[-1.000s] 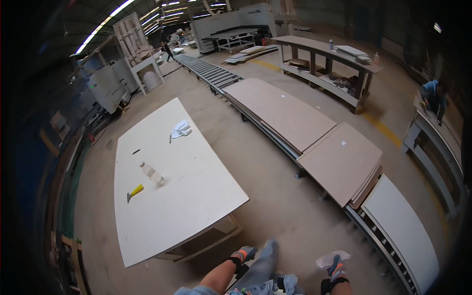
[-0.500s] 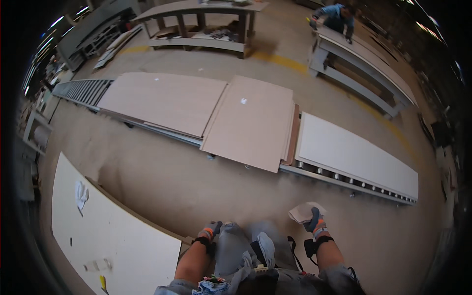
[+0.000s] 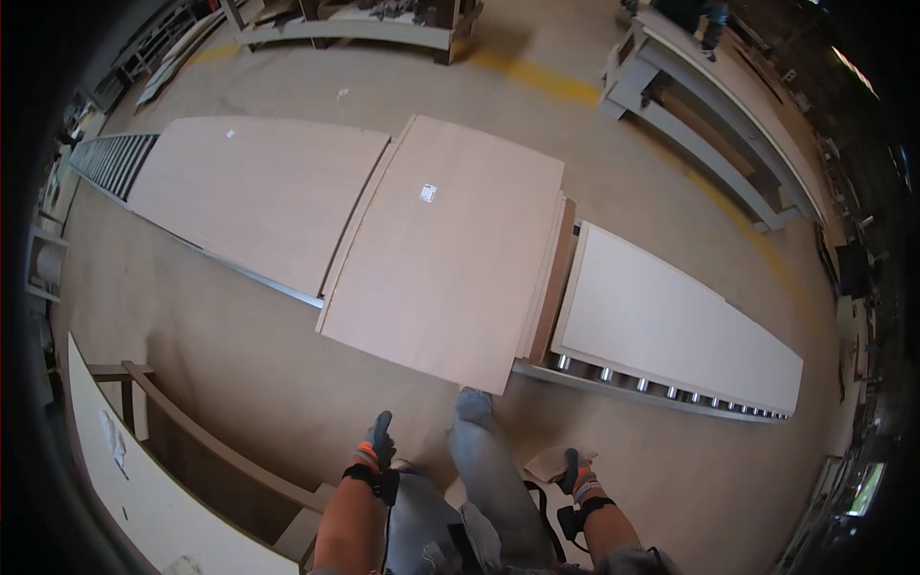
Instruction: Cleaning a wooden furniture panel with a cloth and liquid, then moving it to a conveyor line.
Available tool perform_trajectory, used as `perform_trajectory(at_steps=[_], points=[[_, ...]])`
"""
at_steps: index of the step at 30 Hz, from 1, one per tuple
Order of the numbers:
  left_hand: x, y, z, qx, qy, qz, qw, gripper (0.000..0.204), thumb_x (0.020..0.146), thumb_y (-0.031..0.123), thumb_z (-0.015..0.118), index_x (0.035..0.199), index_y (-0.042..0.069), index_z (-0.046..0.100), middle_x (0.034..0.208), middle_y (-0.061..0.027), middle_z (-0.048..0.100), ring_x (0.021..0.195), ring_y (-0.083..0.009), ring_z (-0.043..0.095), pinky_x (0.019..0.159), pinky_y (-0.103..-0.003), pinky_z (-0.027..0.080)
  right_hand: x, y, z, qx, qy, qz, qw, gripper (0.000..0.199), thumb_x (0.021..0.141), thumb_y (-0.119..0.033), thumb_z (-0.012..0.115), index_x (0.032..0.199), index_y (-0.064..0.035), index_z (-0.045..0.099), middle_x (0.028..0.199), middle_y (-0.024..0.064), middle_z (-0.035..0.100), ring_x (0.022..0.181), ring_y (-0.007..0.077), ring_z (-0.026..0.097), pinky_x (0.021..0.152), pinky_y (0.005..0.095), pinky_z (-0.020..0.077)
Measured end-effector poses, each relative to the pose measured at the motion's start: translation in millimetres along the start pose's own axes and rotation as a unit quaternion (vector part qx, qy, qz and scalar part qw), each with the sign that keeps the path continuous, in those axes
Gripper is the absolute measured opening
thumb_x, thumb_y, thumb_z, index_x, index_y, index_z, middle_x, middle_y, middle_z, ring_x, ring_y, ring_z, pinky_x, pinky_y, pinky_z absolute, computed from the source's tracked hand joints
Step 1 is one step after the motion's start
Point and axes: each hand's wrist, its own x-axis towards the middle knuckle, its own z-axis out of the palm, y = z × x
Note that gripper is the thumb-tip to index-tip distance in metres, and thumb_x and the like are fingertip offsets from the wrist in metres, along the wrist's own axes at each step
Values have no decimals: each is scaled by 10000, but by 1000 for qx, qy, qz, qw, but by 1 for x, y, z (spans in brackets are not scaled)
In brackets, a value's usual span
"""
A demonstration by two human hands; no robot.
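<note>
Grey gloves with orange bands cover both your hands. Your right hand (image 3: pixel 575 471) holds a beige cloth (image 3: pixel 546 464), or something much like one, its fingers bent over the edge; how tightly they close, you cannot tell from above. Your left hand (image 3: pixel 379 441) hangs loose, fingers partly straightened, with nothing showing in it, though the palm is hidden. The cloth hangs above the floor by your right leg, well apart from the boards.

Ahead of you the pinkish board (image 3: pixel 450 259) lies across the roller conveyor (image 3: pixel 112 165) on top of other sheets, between a second pinkish board (image 3: pixel 259 187) and a white panel (image 3: pixel 680 326). One foot (image 3: pixel 473 404) is near its front edge.

The step in hand looks like a walk up to the boards with the cloth carried along — no work on a surface yet. Wiping from here would call for a closer stance and the cloth laid flat; lifting would call for freeing your right hand.

As for writing, you have a white label (image 3: pixel 427 194) with dark marks on the nearer board and a smaller label (image 3: pixel 230 134) on the farther one — both too small to read. No brand shows clearly.
</note>
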Motion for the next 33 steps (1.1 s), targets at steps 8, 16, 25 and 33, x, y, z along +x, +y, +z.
perform_trajectory(at_steps=[8,16,25,33], points=[[108,110,168,-119,45,49,991,619,785,524,616,1188,64,527,1106,-88,589,1057,-220,472,962,-371,334,123,23,-99,-182,-27,115,976,424,925,-418,457,1208,-110,525,1040,206,640,938,346,636,748,415,523],[206,81,121,-334,62,145,929,529,765,357,710,1169,62,538,1150,-111,581,1045,-237,545,916,-413,447,146,-65,-50,-233,-104,161,953,781,825,-632,473,1149,74,551,980,259,643,879,362,640,669,411,476],[183,73,112,-420,80,131,895,499,745,182,753,1174,85,517,1101,-104,595,957,-245,616,793,-409,551,168,-98,-46,-372,-164,72,911,799,842,-643,437,1182,77,507,1081,289,596,914,394,625,721,410,518],[207,-38,40,-385,70,187,901,565,746,303,750,1177,106,443,1023,-96,595,884,-228,602,722,-402,526,158,-105,7,-247,-131,24,960,703,836,-577,511,1136,56,564,971,236,645,898,330,636,713,407,478]])
